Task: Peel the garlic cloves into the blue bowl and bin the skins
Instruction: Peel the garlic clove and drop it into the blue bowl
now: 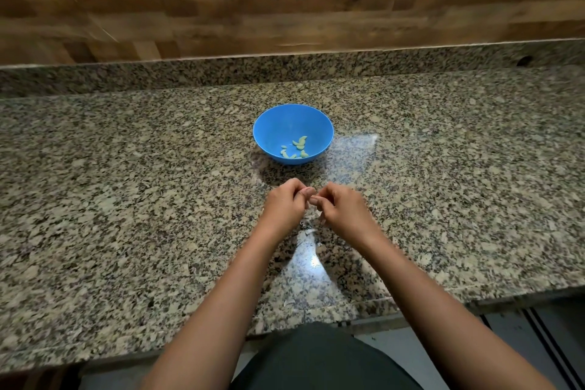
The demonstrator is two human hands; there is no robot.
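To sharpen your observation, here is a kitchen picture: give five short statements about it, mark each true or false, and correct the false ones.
1. The blue bowl is empty. False: several peeled cloves lie in it.
2. The left hand and right hand together pinch a small item, mostly hidden by their fingers. True.
3. One hand rests inside the bowl. False: both are outside it, over the counter.
4. Bits of skin lie on the counter beneath the hands. True.
5. The bowl stands on a wooden board. False: it stands directly on the speckled stone counter.
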